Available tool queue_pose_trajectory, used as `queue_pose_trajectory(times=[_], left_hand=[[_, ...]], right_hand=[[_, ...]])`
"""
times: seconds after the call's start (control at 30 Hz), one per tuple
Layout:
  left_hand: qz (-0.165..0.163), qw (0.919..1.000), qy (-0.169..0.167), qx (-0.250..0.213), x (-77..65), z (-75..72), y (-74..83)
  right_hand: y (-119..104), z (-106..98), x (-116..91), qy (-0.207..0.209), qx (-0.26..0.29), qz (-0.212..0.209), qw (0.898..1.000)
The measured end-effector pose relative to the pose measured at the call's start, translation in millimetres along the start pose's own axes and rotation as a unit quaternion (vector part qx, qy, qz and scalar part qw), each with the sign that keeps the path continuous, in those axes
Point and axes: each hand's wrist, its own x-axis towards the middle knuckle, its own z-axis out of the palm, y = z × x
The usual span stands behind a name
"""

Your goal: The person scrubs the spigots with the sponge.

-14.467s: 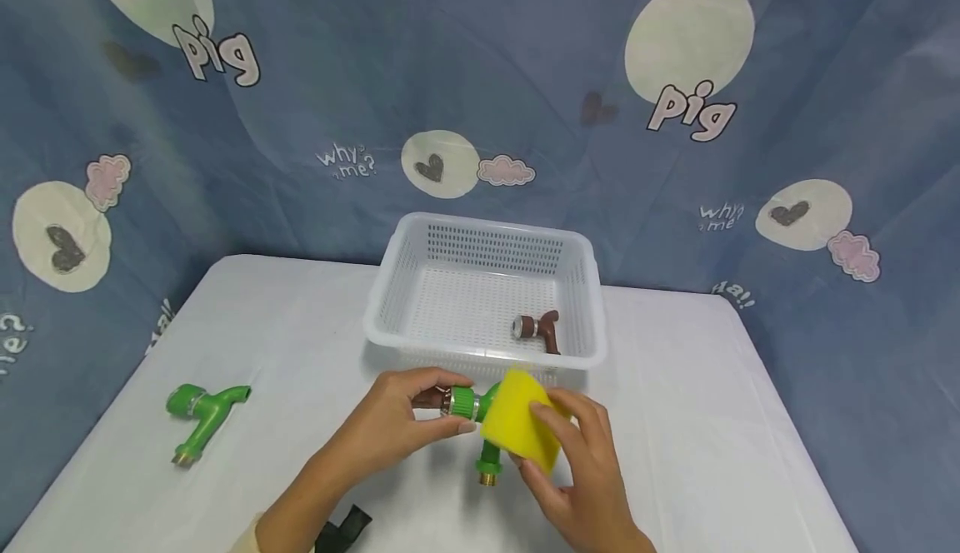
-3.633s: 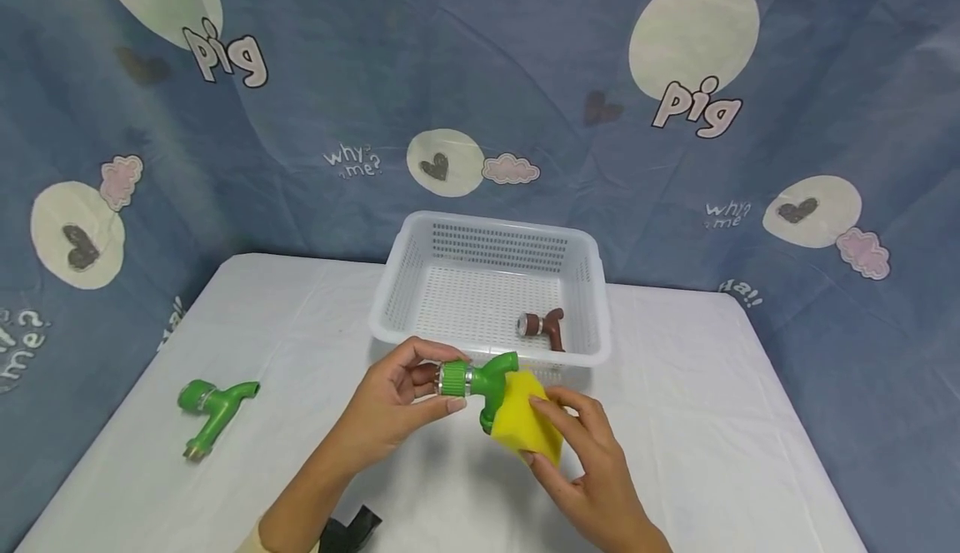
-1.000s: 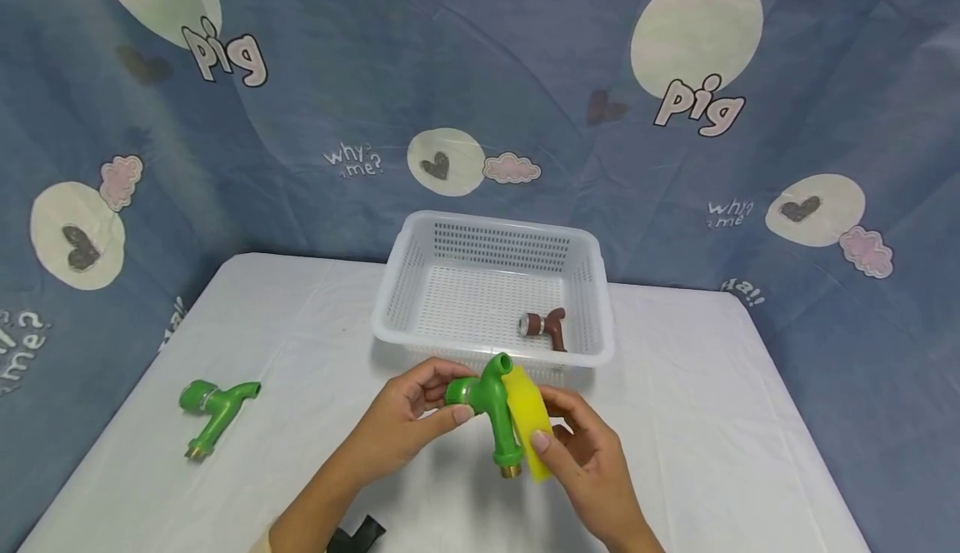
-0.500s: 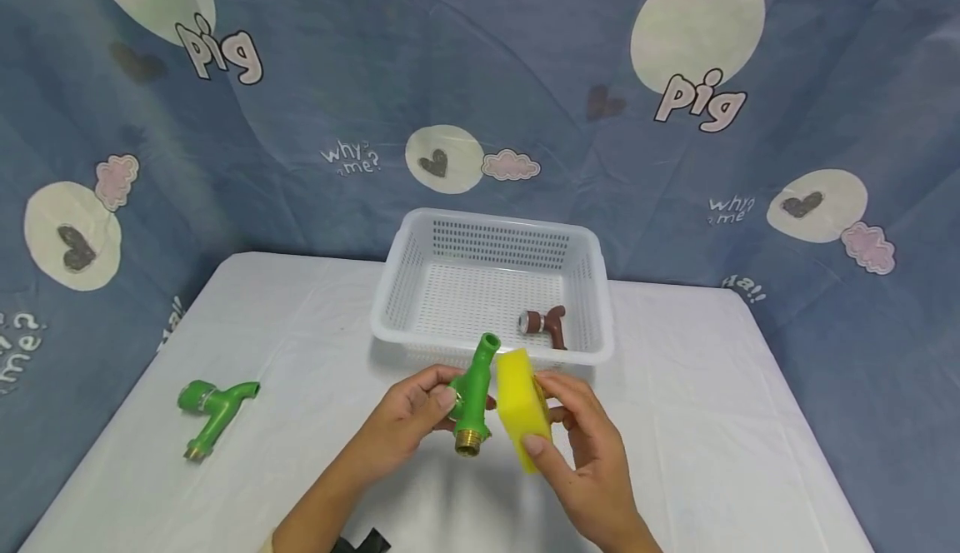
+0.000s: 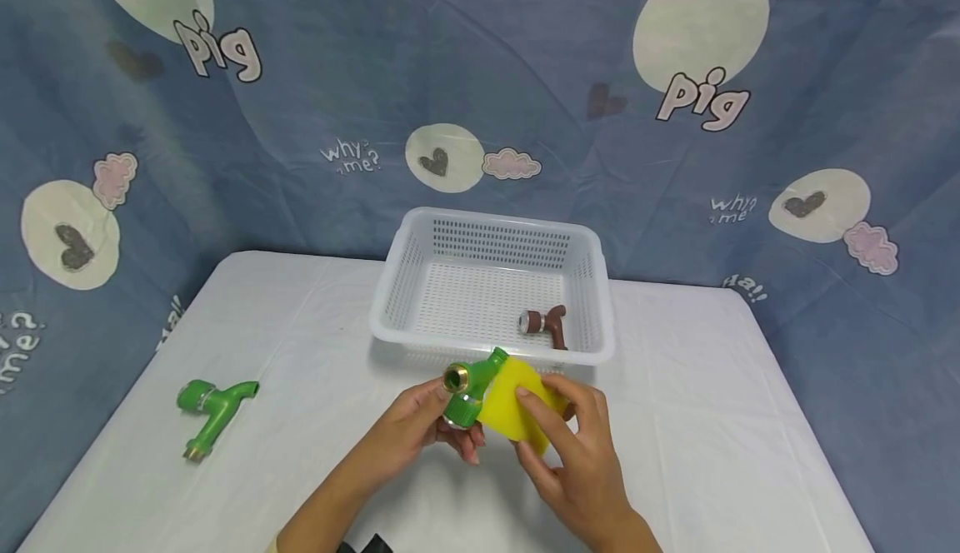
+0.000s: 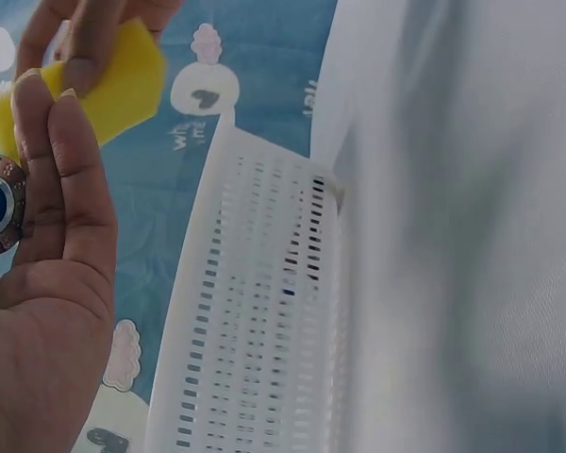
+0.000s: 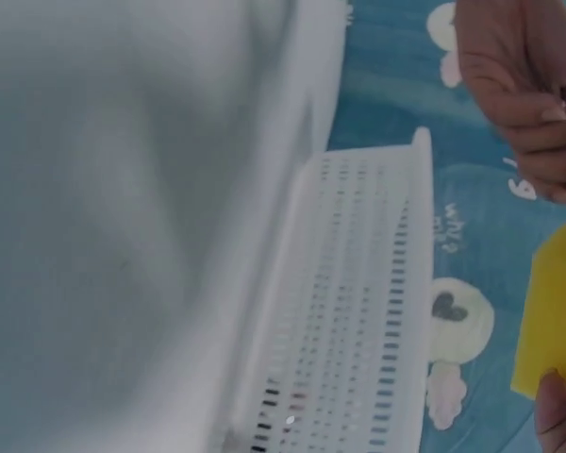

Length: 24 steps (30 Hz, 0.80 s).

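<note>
My left hand grips a green tap with a brass threaded end turned toward the head camera. Beside it my right hand holds a yellow sponge between thumb and fingers, its edge against the tap's spout side. Both hands are in front of the basket, above the table. In the left wrist view the tap's silvery ringed end shows at the left fingers, with the sponge behind. The right wrist view has the sponge at its right edge, and most of the tap is out of frame.
A white perforated basket stands at the back of the white-covered table, with a brown tap inside. Another green tap lies at the left. A black object is partly visible at the front edge. A blue printed cloth hangs behind.
The left hand has turned the green tap so its brass end swings from pointing down to facing the camera. The right hand has rotated the sponge flatter and brought it back against the tap.
</note>
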Motion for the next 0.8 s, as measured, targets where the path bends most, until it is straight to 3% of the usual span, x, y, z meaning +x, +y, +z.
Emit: queue_pose_trajectory(times=[0.2,0.37,0.5,0.63,0.8], left_hand=[[-0.014,0.9998,-0.003,-0.011,0.1,-0.9,-1.0],[-0.039,0.9988,-0.003,-0.030,0.4,5.2,-3.4],[-0.044,0.9968,-0.033,-0.058,1.0,12.4,-5.8],[-0.036,0.9934,-0.065,-0.087,0.3,14.4,-7.1],[-0.035,0.9903,-0.071,-0.114,-1.3,10.9,-7.1]], right_hand=[[-3,-5,3,0.026,0.002,-0.011,1.000],[-14,-8,19,0.063,0.019,-0.062,0.996],[-19,-7,27,0.068,0.015,-0.090,0.993],[-16,-6,22,0.058,-0.007,-0.080,0.995],[-4,-8,8,0.026,-0.036,-0.043,0.998]])
